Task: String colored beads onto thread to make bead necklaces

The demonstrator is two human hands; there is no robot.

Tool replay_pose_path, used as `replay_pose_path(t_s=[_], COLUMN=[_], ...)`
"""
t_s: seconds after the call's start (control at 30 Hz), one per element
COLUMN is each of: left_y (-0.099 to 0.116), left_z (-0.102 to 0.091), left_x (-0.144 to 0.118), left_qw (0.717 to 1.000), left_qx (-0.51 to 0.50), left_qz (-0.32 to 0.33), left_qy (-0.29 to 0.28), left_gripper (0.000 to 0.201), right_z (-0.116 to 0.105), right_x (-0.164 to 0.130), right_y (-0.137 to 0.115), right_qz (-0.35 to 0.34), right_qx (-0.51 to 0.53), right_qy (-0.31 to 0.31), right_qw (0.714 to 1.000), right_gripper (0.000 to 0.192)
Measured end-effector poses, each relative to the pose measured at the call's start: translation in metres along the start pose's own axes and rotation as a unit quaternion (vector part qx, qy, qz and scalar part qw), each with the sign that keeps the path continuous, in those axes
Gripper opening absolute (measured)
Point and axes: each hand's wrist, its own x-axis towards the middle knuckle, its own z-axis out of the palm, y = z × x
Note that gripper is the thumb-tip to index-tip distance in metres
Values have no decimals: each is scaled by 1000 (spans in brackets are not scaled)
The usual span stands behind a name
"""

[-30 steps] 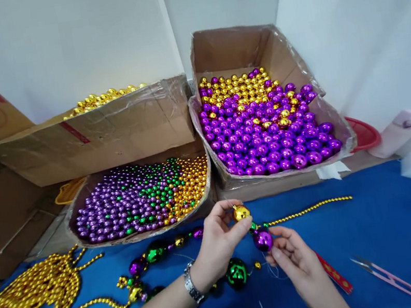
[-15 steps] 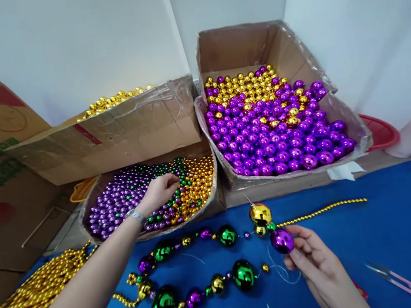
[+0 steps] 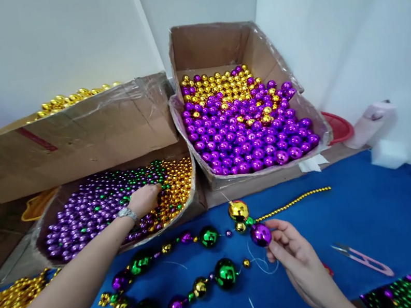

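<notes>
My left hand (image 3: 144, 201), a silver band on its wrist, is down in the low box (image 3: 198, 189) of small purple, green and gold beads (image 3: 84, 206). Its fingers are curled together; whether beads are in them I cannot make out. My right hand (image 3: 297, 254) pinches a large purple bead (image 3: 260, 234) above the blue table. Touching that bead's cluster are a large gold bead (image 3: 237, 210) with a needle-like tip above it, and a smaller green bead. Left of these lies a strung bead necklace (image 3: 141, 263) in an open loop, with clear thread (image 3: 264, 265) trailing near my right hand.
A deeper box (image 3: 257, 169) of large purple and gold beads stands behind. Pink-handled thread snips (image 3: 365, 257) lie at right on the blue cloth (image 3: 304, 227). Gold bead strings (image 3: 10, 307) are piled at left. A white block (image 3: 389, 153) sits by the wall.
The view has swung to the right, so things sit further left. My left hand has dipped lower among the small beads. My right hand still holds the purple bead.
</notes>
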Motion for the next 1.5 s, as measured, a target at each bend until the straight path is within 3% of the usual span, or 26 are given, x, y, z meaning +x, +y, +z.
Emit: replay_pose_path(t_s=[0.17,0.3,0.4,0.5,0.87,1.1,1.17,1.23,1.3,1.33,1.4,1.47,1.5], left_y=[0,0,-3,-7,-4,3,11,26,47,59,85,108,118], left_z=[-1,-8,-17,-24,-28,-14,-18,-27,-37,-42,-49,-53,-53], left_x=[2,-2,-9,-15,-28,-29,-33,-40,-51,-58,-72,-83,-87], left_qw=[999,990,977,970,976,979,972,960,929,897,761,625,586], left_qx=[-40,-127,-199,-238,-165,-184,-224,-270,-363,-437,-647,-780,-809], left_qz=[-2,31,43,31,113,71,68,72,69,61,32,1,-11], left_qy=[-7,-48,-64,-44,-89,-52,-31,-9,19,31,20,-18,-35], left_gripper=[23,18,31,42,13,6,3,14,28,31,31,29,27], right_z=[-1,-4,-6,-6,2,12,9,4,2,2,6,11,13], right_x=[0,-1,-1,0,-1,-3,-3,-3,-2,-1,1,2,2], right_y=[0,2,5,9,4,-2,2,7,10,11,10,7,5], right_qz=[-3,7,15,21,40,54,58,58,57,54,47,35,27], right_qx=[-10,-5,-7,-17,-25,-25,-33,-44,-54,-57,-61,-62,-63], right_qy=[6,4,7,11,24,32,15,-7,-22,-24,-24,-11,-1], right_qw=[1000,1000,1000,1000,999,998,998,997,997,997,997,997,998], right_gripper=[36,35,35,36,44,41,42,41,38,37,35,35,35])
